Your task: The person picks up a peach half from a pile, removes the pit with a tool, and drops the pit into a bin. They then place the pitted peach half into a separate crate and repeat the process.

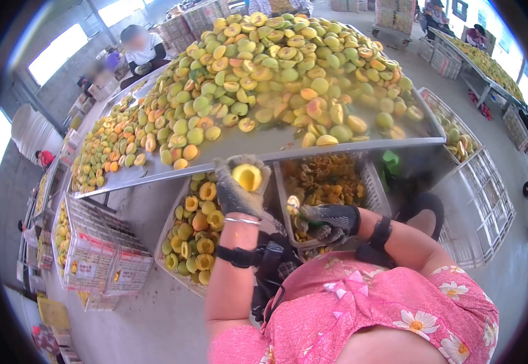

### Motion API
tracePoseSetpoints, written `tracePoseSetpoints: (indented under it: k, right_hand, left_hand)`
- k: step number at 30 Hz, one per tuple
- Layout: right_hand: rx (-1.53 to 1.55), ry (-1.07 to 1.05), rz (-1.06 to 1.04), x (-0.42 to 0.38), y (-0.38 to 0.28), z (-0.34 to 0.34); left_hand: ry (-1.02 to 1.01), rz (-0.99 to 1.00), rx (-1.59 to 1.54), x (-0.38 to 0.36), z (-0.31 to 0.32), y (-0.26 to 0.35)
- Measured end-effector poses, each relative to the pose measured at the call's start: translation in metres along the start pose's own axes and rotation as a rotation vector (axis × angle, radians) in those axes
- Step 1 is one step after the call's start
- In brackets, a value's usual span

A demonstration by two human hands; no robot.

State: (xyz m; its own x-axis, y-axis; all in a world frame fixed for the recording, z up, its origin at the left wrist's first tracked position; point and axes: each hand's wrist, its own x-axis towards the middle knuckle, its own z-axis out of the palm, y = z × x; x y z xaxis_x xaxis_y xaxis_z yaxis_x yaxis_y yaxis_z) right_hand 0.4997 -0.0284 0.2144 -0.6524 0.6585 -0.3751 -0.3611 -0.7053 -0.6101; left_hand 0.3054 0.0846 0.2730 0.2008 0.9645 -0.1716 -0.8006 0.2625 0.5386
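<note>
My left hand [240, 188], in a grey glove, holds a halved yellow fruit [247, 177] with its hollow side facing up, just below the table's front edge. My right hand [330, 221], also gloved, is closed at the right, its fingertips around a small thing [293, 205] with a yellowish end that I cannot make out. Under my left hand stands a crate of halved fruit [204, 262], many with hollow centres. Below and behind my right hand is a crate of brownish scraps [324, 182]. The metal table [233, 145] bears a large heap of halved fruit [264, 73].
Stacked white crates [100, 255] with fruit stand at the left. An upright white crate [479, 203] and another crate with fruit [458, 136] are at the right. A person [143, 51] sits beyond the table's left side. Another fruit table [479, 60] is at the far right.
</note>
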Motion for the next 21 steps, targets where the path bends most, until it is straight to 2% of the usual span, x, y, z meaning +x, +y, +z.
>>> tracePoseSetpoints:
  k: [2, 3, 5, 6, 7, 10, 11, 12, 14, 15, 17, 19, 21]
  right_hand:
    - [-0.331, 0.138, 0.065, 0.013, 0.012, -0.041]
    - [-0.55, 0.216, 0.079, 0.021, 0.019, -0.065]
    - [-1.035, 0.284, -0.071, 0.022, 0.036, -0.092]
    - [-1.279, 0.315, -0.15, 0.021, 0.044, -0.104]
    - [-1.475, 0.319, -0.193, 0.021, 0.051, -0.114]
    - [-1.932, 0.297, -0.234, 0.016, 0.068, -0.142]
    - [-2.044, 0.265, -0.228, 0.013, 0.073, -0.151]
    - [-2.121, 0.211, -0.211, 0.012, 0.076, -0.16]
    - [-2.058, 0.312, -0.007, 0.015, 0.065, -0.142]
    - [-1.906, 0.463, 0.172, 0.016, 0.044, -0.095]
    - [-1.71, 0.662, 0.385, 0.012, 0.037, -0.066]
    - [-1.672, 0.799, 0.404, 0.018, 0.036, -0.069]
    - [-1.817, 0.686, 0.256, 0.021, 0.036, -0.075]
  left_hand:
    - [-0.064, 0.146, 0.124, 0.009, -0.031, 0.05]
    - [-0.063, 0.26, 0.492, 0.017, -0.061, 0.076]
    - [0.065, 0.308, 0.603, 0.039, -0.125, 0.118]
    - [0.146, 0.449, 0.815, 0.059, -0.169, 0.134]
    - [0.215, 0.504, 1.067, 0.073, -0.206, 0.147]
    - [0.346, 0.638, 2.222, 0.085, -0.253, 0.151]
    - [0.401, 0.571, 2.297, 0.093, -0.292, 0.136]
    - [0.451, 0.499, 2.372, 0.102, -0.331, 0.121]
    - [0.578, 0.316, 2.484, 0.078, -0.306, 0.08]
    - [0.553, 0.313, 2.441, 0.085, -0.302, 0.082]
    - [0.495, 0.271, 2.369, 0.084, -0.301, 0.078]
    - [0.448, 0.263, 2.346, 0.084, -0.301, 0.083]
    - [0.386, 0.316, 2.397, 0.088, -0.311, 0.087]
